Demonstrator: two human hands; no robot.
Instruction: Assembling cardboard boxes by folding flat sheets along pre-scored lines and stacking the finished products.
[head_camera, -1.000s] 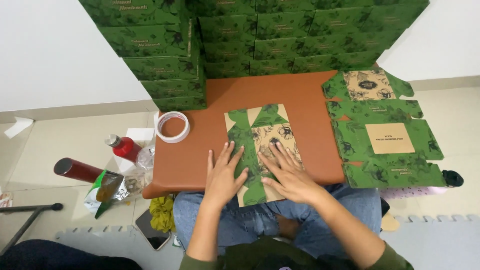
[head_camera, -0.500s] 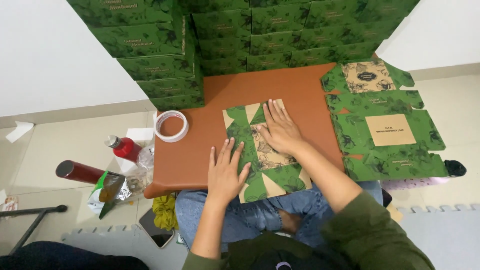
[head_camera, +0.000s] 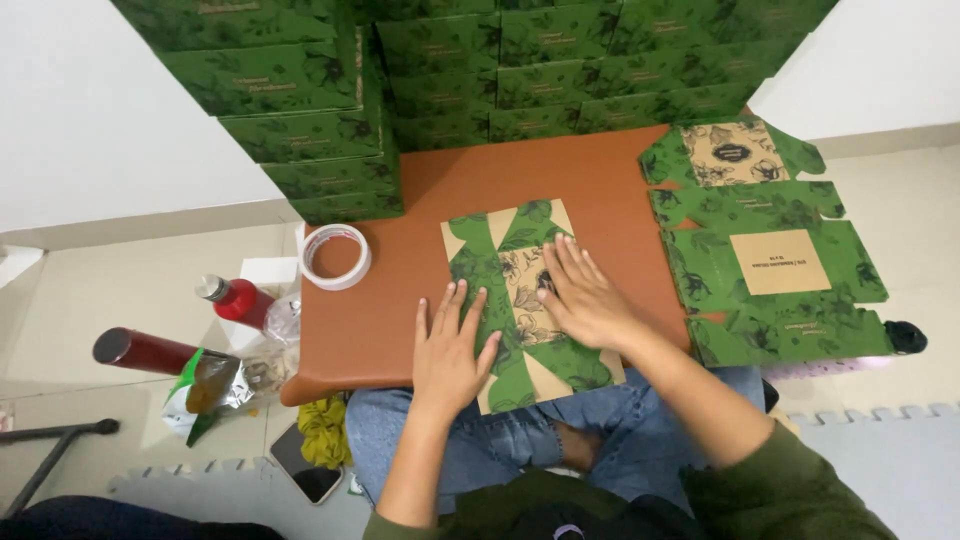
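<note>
Sliding back down from the far end, the right hand (head_camera: 585, 300) is now pressing flat, fingers spread, beside the equally flat left hand (head_camera: 450, 350) on the green leaf-printed flat cardboard box blank (head_camera: 525, 300) lying on the brown tabletop (head_camera: 400, 270), seemingly creasing folds, with raising flaps likely next.

A: What carries everything?

B: A low brown rounded-corner table (head_camera: 400, 320) at the frame's centre. A flat green leaf-printed cardboard box blank (head_camera: 525, 300) lies on it, overhanging the near edge. A white roll of tape (head_camera: 334, 256) sits at its left edge.

A: Anything else?

B: Folded green boxes (head_camera: 560, 90) are stacked along the top. More flat green blanks (head_camera: 770, 250) lie at the right, overhanging onto the pale floor (head_camera: 130, 280).
</note>
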